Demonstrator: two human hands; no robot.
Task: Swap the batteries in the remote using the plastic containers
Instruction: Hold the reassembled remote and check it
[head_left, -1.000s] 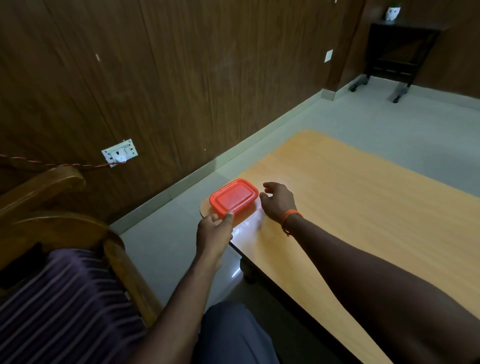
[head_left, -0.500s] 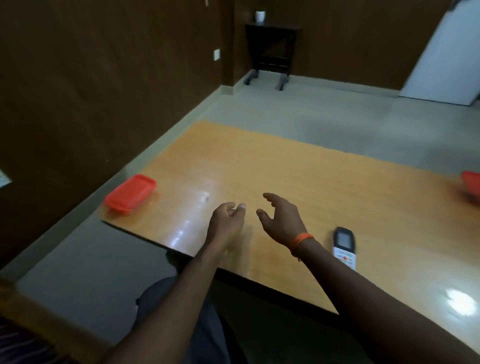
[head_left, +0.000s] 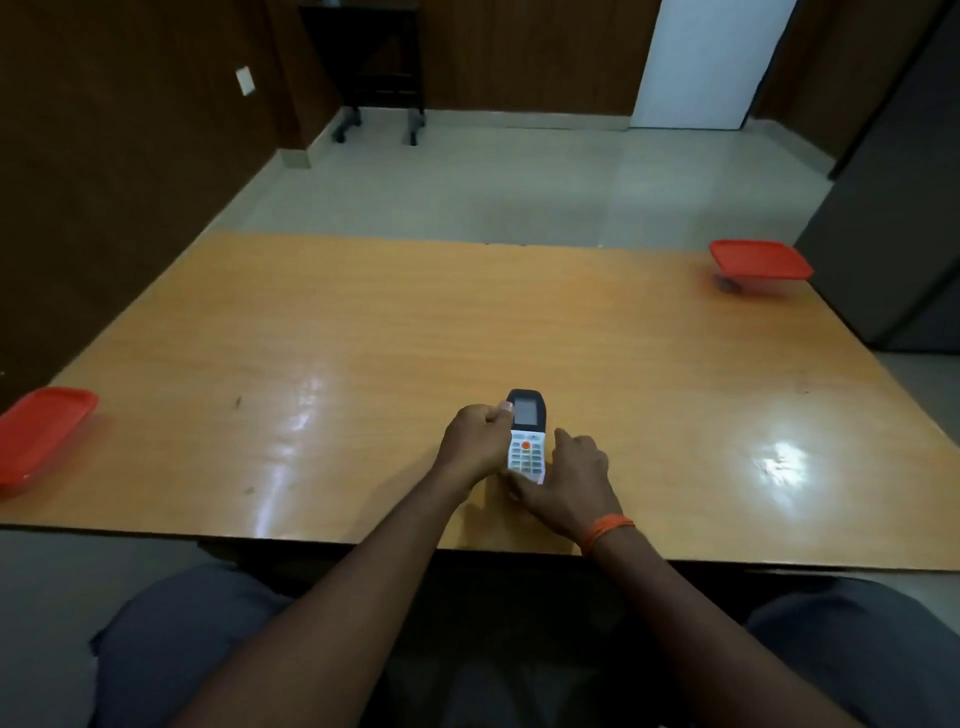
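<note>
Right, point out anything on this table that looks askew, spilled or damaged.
Nothing stands out. The remote sits face up between the left hand and right hand, looking intact. Both red-lidded containers, the left container and the far-right container, sit flat with lids on. No spill shows on the table.

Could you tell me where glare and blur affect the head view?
Head view: ceiling light glares off the glossy table in streaks left of the remote and a bright patch to its right; the far-right red container is smeared by blur; wide-angle distortion bows the table's near edge.
</note>
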